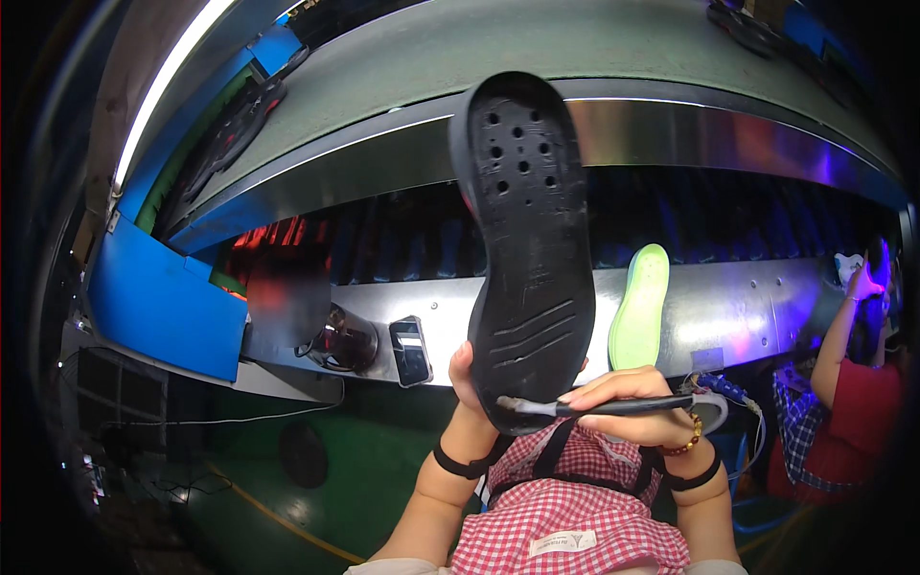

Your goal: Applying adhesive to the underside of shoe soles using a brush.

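A long black shoe sole (537, 259) stands nearly upright before me, with round holes at its far end and wavy ridges nearer me. My left hand (465, 383) is closed on its near left edge; most of those fingers are hidden behind it. In my right hand (632, 393) is a brush (628, 406) with a black handle, held level between thumb and fingers. Its pale bristle tip lies over the near end of the sole and appears to touch it. A grey tube (714, 412) curves from the handle's rear.
On the metal shelf (446, 302) lie a phone (410, 351), a dark see-through jug (350, 340) and a lime-green sole (640, 311). Beyond runs a green conveyor belt (383, 77) with dark shoe parts at its ends. A co-worker's hand (867, 285) is at far right.
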The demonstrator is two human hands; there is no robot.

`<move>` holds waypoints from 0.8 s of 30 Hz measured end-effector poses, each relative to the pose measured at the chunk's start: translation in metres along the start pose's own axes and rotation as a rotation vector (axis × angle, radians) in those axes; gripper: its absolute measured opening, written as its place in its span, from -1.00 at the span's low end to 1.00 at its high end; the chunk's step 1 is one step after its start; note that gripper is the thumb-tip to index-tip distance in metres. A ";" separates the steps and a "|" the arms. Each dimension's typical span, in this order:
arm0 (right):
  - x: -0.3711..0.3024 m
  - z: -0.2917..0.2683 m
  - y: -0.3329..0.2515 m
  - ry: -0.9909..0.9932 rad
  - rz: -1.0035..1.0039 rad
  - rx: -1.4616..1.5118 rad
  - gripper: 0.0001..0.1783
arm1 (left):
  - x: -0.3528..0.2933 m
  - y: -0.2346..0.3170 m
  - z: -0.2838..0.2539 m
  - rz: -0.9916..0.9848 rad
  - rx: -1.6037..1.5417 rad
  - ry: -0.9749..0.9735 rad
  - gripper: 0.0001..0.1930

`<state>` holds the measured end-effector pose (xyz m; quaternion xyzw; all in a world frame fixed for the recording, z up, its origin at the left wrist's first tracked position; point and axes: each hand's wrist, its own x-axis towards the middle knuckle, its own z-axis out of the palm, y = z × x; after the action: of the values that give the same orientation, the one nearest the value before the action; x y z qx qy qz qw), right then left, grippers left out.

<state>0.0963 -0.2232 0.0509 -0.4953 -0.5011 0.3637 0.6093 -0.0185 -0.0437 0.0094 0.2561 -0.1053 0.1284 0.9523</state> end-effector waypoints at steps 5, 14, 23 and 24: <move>0.007 -0.015 -0.007 -0.290 -0.089 -0.049 -0.76 | -0.001 0.008 -0.002 -0.097 -0.016 0.106 -0.21; 0.002 -0.018 -0.001 -0.383 -0.137 -0.067 -0.76 | 0.002 0.021 -0.006 -0.387 0.005 0.177 -0.44; 0.003 -0.027 -0.008 -0.502 -0.208 -0.069 -0.69 | 0.007 0.035 0.018 -0.554 0.120 0.233 -0.47; 0.004 -0.029 -0.009 -0.473 -0.156 -0.147 -0.69 | 0.008 0.036 0.021 -0.593 0.111 0.258 -0.47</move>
<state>0.1251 -0.2288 0.0605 -0.3992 -0.6914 0.3839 0.4639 -0.0246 -0.0228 0.0459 0.3087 0.1028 -0.1177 0.9382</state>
